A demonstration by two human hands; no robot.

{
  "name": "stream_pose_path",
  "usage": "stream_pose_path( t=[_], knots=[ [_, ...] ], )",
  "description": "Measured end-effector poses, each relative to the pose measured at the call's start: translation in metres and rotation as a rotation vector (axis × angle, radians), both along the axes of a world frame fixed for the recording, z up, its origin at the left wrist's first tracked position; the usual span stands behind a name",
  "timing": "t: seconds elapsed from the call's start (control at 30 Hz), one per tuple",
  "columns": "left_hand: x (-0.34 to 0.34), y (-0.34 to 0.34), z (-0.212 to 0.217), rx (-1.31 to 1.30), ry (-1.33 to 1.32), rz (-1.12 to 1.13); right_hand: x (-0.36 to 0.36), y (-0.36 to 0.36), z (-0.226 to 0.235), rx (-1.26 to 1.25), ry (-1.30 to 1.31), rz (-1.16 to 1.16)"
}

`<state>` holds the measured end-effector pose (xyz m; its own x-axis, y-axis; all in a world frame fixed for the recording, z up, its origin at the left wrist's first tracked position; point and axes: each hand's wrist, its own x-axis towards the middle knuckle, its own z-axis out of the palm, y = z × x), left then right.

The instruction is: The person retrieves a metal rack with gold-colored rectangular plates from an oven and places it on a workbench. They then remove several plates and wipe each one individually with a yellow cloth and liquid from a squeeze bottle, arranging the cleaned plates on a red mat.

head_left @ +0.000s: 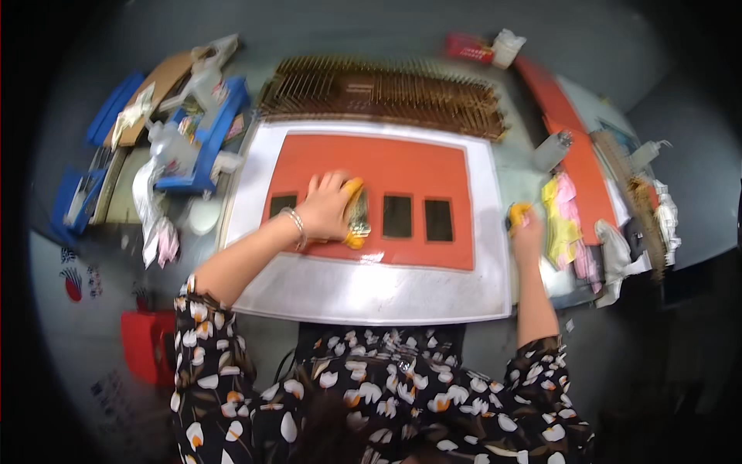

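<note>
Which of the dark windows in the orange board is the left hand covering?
The second from the left: the left hand lies over it, while the other three dark windows on the orange board show fully.

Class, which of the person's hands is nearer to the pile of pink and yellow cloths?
Right. The right hand sits just beside the cloths; the left hand is far off on the orange board.

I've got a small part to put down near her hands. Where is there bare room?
The white border below the orange panel lies bare, from the left hand across to the right hand. The panel's upper strip under the brown rack is also free. Crowded: blue trays to the left, cloths and bottles to the right.
</note>
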<state>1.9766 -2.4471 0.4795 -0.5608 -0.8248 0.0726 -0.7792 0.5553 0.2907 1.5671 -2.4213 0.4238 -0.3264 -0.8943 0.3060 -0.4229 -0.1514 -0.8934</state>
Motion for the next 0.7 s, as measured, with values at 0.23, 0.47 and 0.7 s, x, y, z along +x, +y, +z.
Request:
stream_pose_path(
  t=[0.23,0.47,0.7],
  knots=[
    [-0.004,0.008,0.011,0.097,-0.097,0.049,0.016,0.001,0.018,0.044,-0.171,0.092],
    [-0.023,0.029,0.035,-0.112,-0.324,-0.112,0.011,-0.002,0.019,0.036,-0.21,0.12],
    [-0.005,0.016,0.033,0.166,0.256,-0.055,0.014,0.0,0.024,0.048,-0.154,0.086]
  ],
)
